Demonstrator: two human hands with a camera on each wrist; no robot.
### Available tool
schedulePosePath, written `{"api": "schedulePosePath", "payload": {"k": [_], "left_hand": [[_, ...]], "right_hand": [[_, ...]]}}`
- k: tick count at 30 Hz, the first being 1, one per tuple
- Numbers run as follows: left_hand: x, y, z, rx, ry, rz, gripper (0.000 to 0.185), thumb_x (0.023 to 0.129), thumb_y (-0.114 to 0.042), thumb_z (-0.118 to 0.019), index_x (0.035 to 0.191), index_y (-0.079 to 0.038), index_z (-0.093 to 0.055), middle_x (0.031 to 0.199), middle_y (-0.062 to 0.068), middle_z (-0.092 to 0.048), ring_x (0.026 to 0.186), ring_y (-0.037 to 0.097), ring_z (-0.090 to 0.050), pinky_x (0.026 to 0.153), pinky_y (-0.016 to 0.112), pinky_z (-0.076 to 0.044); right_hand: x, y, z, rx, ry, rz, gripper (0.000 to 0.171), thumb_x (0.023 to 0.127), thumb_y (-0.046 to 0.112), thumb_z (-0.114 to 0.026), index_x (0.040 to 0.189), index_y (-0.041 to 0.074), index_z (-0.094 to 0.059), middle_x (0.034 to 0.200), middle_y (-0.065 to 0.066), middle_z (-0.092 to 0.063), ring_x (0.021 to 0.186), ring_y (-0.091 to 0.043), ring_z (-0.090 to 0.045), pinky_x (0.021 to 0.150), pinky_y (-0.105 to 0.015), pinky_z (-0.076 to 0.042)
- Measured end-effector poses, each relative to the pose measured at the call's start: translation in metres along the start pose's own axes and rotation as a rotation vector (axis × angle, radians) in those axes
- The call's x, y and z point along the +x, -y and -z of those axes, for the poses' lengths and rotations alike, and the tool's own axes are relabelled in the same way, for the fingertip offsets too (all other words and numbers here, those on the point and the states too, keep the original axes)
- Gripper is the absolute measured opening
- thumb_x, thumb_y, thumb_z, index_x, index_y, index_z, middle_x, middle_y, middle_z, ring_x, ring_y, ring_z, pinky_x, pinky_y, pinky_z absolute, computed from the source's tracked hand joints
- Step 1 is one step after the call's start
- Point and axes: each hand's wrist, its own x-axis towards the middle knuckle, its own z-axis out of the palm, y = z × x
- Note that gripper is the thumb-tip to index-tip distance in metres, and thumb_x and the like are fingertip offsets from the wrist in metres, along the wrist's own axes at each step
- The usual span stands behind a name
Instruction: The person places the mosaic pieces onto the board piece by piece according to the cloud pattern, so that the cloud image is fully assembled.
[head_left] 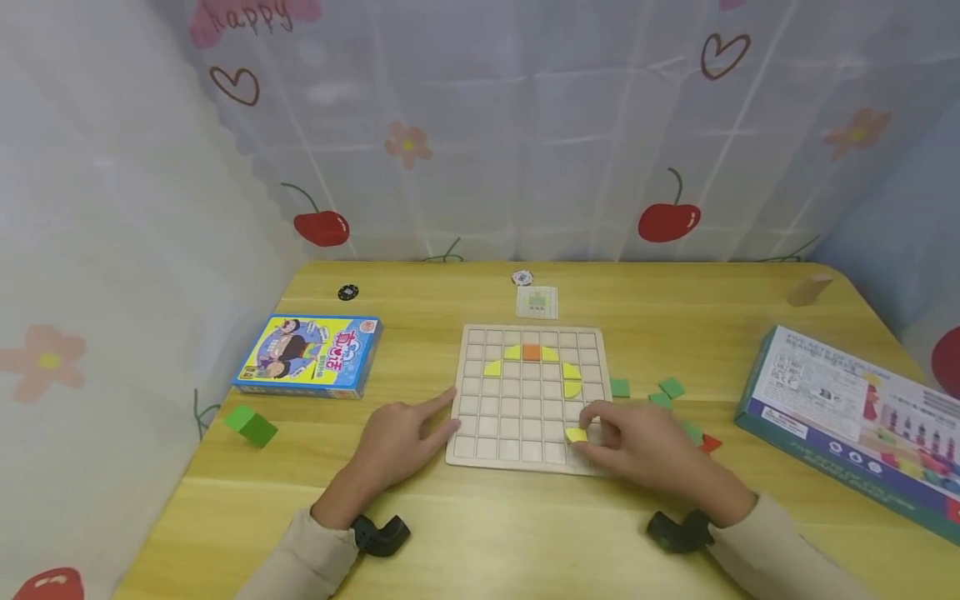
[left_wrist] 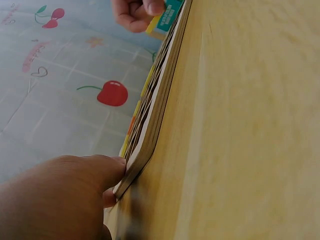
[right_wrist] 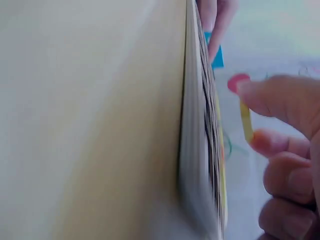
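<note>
A pale wooden grid board [head_left: 480,383] lies in the middle of the table, with several yellow pieces [head_left: 572,380] and an orange square [head_left: 531,352] set in its upper rows. My right hand [head_left: 637,442] pinches a small yellow piece [head_left: 576,434] between thumb and finger just above the board's lower right cells; in the right wrist view the yellow piece [right_wrist: 246,120] shows edge-on beside the grid board [right_wrist: 192,150]. My left hand [head_left: 405,433] rests on the table with straight fingers touching the board's left edge [left_wrist: 145,150].
Loose green pieces [head_left: 670,388] and a red one [head_left: 709,443] lie right of the board. A blue game box [head_left: 309,353] and a green block [head_left: 251,425] sit left, a large box [head_left: 855,417] right. A card [head_left: 537,302], two chips and a wooden block [head_left: 808,290] lie farther back.
</note>
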Motion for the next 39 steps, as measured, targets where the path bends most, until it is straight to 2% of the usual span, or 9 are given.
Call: {"api": "schedulePosePath", "payload": {"k": [5,9,16,21,32,39], "left_hand": [[-0.006,0.000,-0.001,-0.005,0.015,0.025,0.051,0.099,-0.050,-0.063,0.143,-0.025,-0.063,0.046,-0.016,-0.024,0.045,0.002,-0.017,0.046,0.025,-0.023],[-0.006,0.001,0.000,0.002,0.004,0.012,0.050,0.099,-0.048,-0.064,0.142,-0.023,-0.064,0.046,-0.016,-0.024,0.044,0.002,-0.018,0.045,0.025,-0.023],[-0.001,0.000,0.001,0.012,0.003,0.002,0.050,0.099,-0.049,-0.064,0.143,-0.024,-0.063,0.047,-0.015,-0.026,0.043,0.002,-0.019,0.045,0.025,-0.023],[0.001,-0.001,0.001,0.019,0.005,-0.004,0.050,0.099,-0.049,-0.064,0.143,-0.024,-0.063,0.046,-0.015,-0.025,0.043,0.002,-0.019,0.044,0.025,-0.022],[0.002,-0.003,0.001,0.018,0.005,-0.013,0.050,0.099,-0.047,-0.065,0.142,-0.023,-0.064,0.046,-0.016,-0.025,0.043,0.001,-0.018,0.044,0.024,-0.022],[0.002,-0.002,0.000,0.029,-0.005,-0.014,0.049,0.099,-0.047,-0.065,0.142,-0.023,-0.064,0.046,-0.016,-0.025,0.043,0.002,-0.018,0.044,0.025,-0.022]], "right_hand": [[0.041,0.023,-0.022,0.013,-0.017,-0.014,0.019,0.088,0.038,-0.080,0.092,0.023,-0.070,0.057,0.017,-0.043,0.051,-0.001,-0.039,0.051,-0.024,-0.037],[0.068,0.038,-0.035,0.011,-0.023,-0.064,0.020,0.088,0.039,-0.079,0.091,0.021,-0.071,0.056,0.014,-0.047,0.051,-0.005,-0.044,0.051,-0.026,-0.039],[0.098,0.043,-0.056,0.028,-0.062,-0.134,0.020,0.089,0.039,-0.076,0.093,0.019,-0.072,0.056,0.010,-0.050,0.051,-0.008,-0.045,0.048,-0.028,-0.039],[0.106,0.039,-0.068,0.000,-0.099,-0.145,0.026,0.090,0.043,-0.075,0.097,0.019,-0.073,0.056,0.011,-0.050,0.051,-0.008,-0.046,0.047,-0.028,-0.038],[0.102,0.033,-0.077,-0.049,-0.237,-0.072,0.025,0.090,0.044,-0.077,0.097,0.020,-0.074,0.054,0.014,-0.047,0.049,-0.007,-0.043,0.045,-0.027,-0.035],[0.102,0.031,-0.079,0.004,-0.279,-0.032,0.024,0.091,0.040,-0.077,0.100,0.018,-0.077,0.052,0.015,-0.045,0.046,-0.003,-0.039,0.042,-0.025,-0.033]]}}
